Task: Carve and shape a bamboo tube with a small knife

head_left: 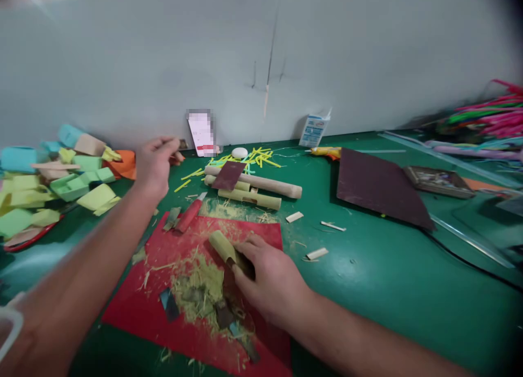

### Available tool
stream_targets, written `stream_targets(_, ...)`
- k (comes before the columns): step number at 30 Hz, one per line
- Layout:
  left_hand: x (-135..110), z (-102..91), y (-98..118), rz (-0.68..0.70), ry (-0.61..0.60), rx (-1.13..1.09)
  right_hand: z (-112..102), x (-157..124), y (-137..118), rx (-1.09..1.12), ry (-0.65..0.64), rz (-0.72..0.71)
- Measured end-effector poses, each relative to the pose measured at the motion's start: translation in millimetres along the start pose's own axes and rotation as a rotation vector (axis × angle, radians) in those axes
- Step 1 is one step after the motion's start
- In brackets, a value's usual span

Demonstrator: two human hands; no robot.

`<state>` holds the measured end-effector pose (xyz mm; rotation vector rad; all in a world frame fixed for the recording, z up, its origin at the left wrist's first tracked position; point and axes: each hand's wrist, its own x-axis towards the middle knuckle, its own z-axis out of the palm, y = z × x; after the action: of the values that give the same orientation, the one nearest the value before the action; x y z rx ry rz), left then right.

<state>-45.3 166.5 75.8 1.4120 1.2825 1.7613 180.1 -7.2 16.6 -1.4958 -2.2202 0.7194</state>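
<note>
Bamboo piece I pin on the red mat with my closed right hand, over the shavings; left hand pinches something small near the table's far edge.

1. Left hand: raised on an outstretched forearm, back toward the camera, fingers curled loosely inward, thumb and fingertips close together.
2. Right hand: lay low, palm down, fingers bent and closed in a grip; the forearm entered from the lower right.
</note>
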Motion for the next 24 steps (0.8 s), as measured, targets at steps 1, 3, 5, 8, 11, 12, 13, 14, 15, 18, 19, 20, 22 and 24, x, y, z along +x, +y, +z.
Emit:
stream_targets(1, -24, -3.0, 4, 0.025, -0.015, 0.033, 0, 0, 0, -0.005, 0.003, -0.001)
stream_targets(3, -69, -9.5, 12, 0.117, -0.123, 0.227, 0, 1, 0, 0.001, -0.004, -0.005)
stream_targets(5, -107, -15.6, 17, 0.215, -0.263, 0.439, 0, 0, 0, 0.005, -0.003, -0.009)
stream_targets(8, -142, -23.3, 14, 0.332, -0.459, 0.545, -1, 0, 0, -0.005, -0.002, -0.022)
stream_targets(11, -158, -28.3, 5, 0.391, -0.576, 0.605, -1, 0, 0, -0.011, 0.002, -0.027)
stream_targets(12, -160, -29.0, 3, 0.417, -0.591, 0.631, -1, 0, 0, -0.012, 0.003, -0.028)
stream_targets(13, -163, -29.4, 1, 0.449, -0.603, 0.653, 0, 0, 0, -0.014, 0.006, -0.030)
stream_targets(14, -164, -29.4, 0, 0.481, -0.618, 0.669, 1, 0, 0, -0.018, 0.011, -0.033)
stream_targets(15, -165, -29.2, 0, 0.512, -0.641, 0.674, 1, 0, 0, -0.025, 0.017, -0.035)
stream_targets(18, -164, -29.2, -2, 0.586, -0.717, 0.678, 3, 1, 0, -0.039, 0.031, -0.035)
stream_targets(19, -162, -29.6, -3, 0.604, -0.714, 0.690, 3, 1, 0, -0.038, 0.031, -0.034)
stream_targets(20, -159, -30.1, -4, 0.620, -0.694, 0.709, 3, 1, 0, -0.035, 0.028, -0.033)
stream_targets(22, -155, -31.1, -7, 0.646, -0.648, 0.745, 3, 1, 0, -0.029, 0.022, -0.032)
stream_targets(24, -153, -31.4, -8, 0.672, -0.635, 0.750, 3, 1, -1, -0.033, 0.019, -0.028)
